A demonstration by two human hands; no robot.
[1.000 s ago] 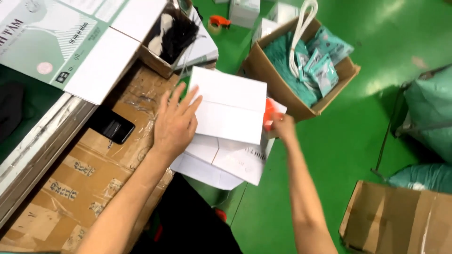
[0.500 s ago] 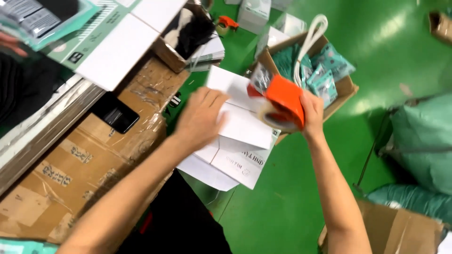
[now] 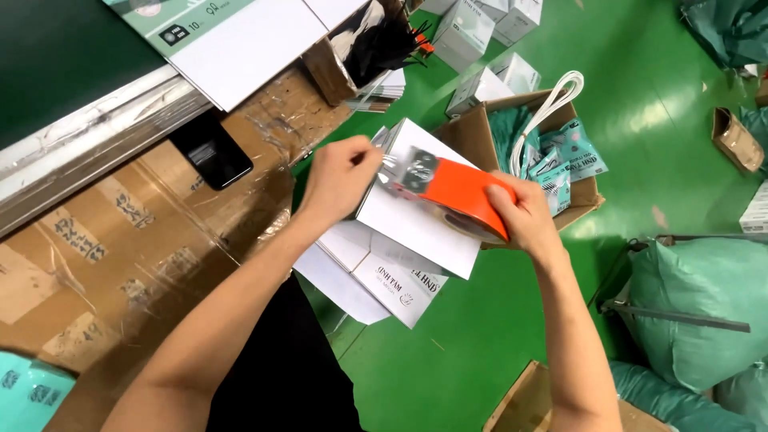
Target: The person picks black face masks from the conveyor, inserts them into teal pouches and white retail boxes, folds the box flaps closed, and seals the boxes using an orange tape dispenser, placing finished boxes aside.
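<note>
Our right hand (image 3: 524, 220) wraps its fingers around the orange tape dispenser (image 3: 460, 200); our left hand (image 3: 340, 180) pinches the clear tape end (image 3: 390, 166) narrowly. Both hover over 1 white box (image 3: 416, 228), which rests on flat white boxes (image 3: 376, 268) beside the counter (image 3: 120, 264). The dispenser looks light and stiff, best gripped by its body; the tape is thin and sticky. The open carton (image 3: 588, 192) holds teal packets (image 3: 572, 156) and white straps (image 3: 548, 104).

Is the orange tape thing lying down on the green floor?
No, the orange tape dispenser is up in the air, gripped by the right hand, while the left hand pinches the clear tape end beside it.
</note>
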